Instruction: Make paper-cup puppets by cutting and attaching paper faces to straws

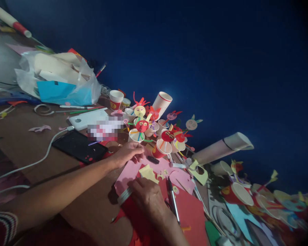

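Observation:
My left hand [130,153] hovers just in front of a paper cup [136,136] that has a red paper face standing in it. Thumb and fingers are drawn together, and whatever they may hold is too small to make out. Lower down, my right hand [146,195] is closed over a pale roll of tape [124,195], its fingers mostly hidden under the back of the hand. Below the hands lie pink paper [127,174], a yellow paper scrap [148,173] and red paper [191,208]. A black-and-silver pen [173,200] rests right of my right hand.
Several cups with paper faces crowd beyond my hands, near a stack of cups [162,104]. A phone [79,145] and a white device with a cable [88,119] lie left. A stuffed plastic bag [59,78] stands behind. More decorated cups [237,194] fill the right.

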A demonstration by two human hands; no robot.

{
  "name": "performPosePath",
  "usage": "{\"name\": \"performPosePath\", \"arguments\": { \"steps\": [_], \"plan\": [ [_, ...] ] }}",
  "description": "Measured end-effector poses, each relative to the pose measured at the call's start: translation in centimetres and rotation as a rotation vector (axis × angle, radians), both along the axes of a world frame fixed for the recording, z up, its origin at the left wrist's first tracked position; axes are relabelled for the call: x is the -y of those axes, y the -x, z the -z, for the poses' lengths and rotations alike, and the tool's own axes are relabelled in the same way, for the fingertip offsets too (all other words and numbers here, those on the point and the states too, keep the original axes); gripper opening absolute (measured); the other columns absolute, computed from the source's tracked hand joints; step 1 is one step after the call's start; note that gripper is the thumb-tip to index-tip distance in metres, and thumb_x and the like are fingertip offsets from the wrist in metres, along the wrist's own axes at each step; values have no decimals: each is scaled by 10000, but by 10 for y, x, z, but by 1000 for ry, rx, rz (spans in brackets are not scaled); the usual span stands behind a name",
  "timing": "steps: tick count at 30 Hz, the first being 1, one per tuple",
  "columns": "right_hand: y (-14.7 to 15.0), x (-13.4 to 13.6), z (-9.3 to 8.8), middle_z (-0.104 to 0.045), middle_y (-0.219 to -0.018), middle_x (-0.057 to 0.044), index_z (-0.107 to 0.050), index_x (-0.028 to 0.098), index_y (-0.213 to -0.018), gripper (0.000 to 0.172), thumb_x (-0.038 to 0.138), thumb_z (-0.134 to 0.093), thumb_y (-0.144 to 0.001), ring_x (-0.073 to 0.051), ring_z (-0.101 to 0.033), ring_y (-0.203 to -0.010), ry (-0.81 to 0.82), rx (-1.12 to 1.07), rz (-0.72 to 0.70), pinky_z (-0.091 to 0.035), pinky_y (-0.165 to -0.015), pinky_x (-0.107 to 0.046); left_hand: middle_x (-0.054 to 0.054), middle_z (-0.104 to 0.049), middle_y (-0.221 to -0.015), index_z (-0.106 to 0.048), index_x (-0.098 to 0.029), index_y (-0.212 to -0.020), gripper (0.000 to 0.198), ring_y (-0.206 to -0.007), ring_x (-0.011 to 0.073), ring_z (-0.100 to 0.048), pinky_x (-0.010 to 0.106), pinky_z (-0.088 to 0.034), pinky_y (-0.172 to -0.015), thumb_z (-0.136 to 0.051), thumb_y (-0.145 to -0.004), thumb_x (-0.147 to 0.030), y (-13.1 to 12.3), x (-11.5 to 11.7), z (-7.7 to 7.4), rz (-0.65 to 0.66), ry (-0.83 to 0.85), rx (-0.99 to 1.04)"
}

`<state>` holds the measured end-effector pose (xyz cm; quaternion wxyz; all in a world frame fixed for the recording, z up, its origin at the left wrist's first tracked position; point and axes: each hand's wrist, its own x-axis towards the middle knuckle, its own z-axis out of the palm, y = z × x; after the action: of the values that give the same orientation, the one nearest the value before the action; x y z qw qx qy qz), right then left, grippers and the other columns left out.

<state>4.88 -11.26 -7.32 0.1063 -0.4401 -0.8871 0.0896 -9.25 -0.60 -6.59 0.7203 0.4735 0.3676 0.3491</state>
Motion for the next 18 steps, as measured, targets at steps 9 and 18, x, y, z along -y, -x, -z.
{"name": "performPosePath", "arguments": {
  "steps": [9, 18],
  "plan": [
    [0, -27, 5, -708, -705, -35, -609, 172, -1115, 354, 359, -557, -819, -175, -657, -641, 266, -399, 485, -431, -566, -227, -5, -550, -603, -525, -135, -727, 188, -503, 77, -494, 193, -359, -455, -603, -751, -304, 3, -3, -2, -49, 33, 129],
    [-42, -32, 4, -630, -720, -20, -656, 162, -894, 308, 425, -511, -831, -131, -563, -632, 245, -1151, 718, -427, -535, -218, -59, -459, -549, -552, -154, -788, 222, -440, 40, -383, 170, -297, -416, -674, -696, -315, -34, 11, 6, -63, 186, 201]
  ]
}}
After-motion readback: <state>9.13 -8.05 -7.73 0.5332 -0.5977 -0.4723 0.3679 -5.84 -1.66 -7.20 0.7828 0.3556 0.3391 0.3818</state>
